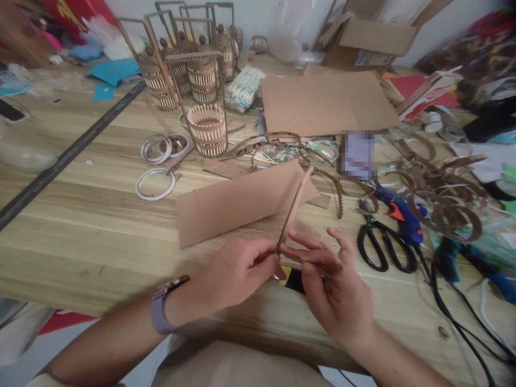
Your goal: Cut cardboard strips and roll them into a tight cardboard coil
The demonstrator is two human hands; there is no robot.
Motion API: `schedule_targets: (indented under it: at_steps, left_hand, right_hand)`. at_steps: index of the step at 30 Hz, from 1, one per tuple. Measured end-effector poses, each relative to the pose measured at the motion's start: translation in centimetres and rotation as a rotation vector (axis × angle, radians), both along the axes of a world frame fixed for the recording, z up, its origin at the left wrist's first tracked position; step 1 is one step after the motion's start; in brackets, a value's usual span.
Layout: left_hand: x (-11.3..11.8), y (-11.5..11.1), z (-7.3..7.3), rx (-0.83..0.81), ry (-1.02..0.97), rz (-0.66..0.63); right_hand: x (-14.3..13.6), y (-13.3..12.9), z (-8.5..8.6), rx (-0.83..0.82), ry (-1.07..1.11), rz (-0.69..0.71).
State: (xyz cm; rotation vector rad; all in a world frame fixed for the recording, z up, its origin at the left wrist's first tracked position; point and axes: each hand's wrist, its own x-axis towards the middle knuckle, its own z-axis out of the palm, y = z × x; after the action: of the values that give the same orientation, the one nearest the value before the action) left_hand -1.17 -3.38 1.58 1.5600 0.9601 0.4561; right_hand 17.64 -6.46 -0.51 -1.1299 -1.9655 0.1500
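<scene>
A narrow strip of corrugated cardboard (294, 207) stands on edge, slanting up from my left hand (242, 271), whose thumb and fingers pinch its near end. My right hand (338, 285) is just to the right, with its index fingertip at the strip's near end and its other fingers spread. Under my hands lies a black and yellow tool (291, 279), partly hidden. Beyond them, a flat cardboard piece (229, 207) rests on the wooden table (100, 242).
Black-handled scissors (373, 242) and a blue glue gun (403, 215) lie right, beside cardboard rings (455, 215). White tape rolls (155, 184) are left of centre. Stick-and-cardboard lanterns (201, 78), an open basket (207, 129) and a cardboard box (374, 37) stand behind.
</scene>
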Motion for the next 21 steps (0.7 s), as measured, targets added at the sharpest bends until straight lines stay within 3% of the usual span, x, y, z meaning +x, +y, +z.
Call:
schedule_targets:
  at_steps: [9, 15, 21]
  left_hand:
    - [-0.01, 0.21, -0.64, -0.072, -0.075, 0.002]
    - [0.11, 0.28, -0.49, -0.023, -0.070, 0.028]
    - [0.00, -0.01, -0.41, -0.011, -0.052, 0.014]
  right_hand:
    - [0.00, -0.03, -0.13, 0.001, 0.040, 0.024]
    - [-0.05, 0.10, 0.22, 0.022, -0.073, 0.014]
    - [-0.22, 0.14, 0.35, -0.010, -0.047, -0.004]
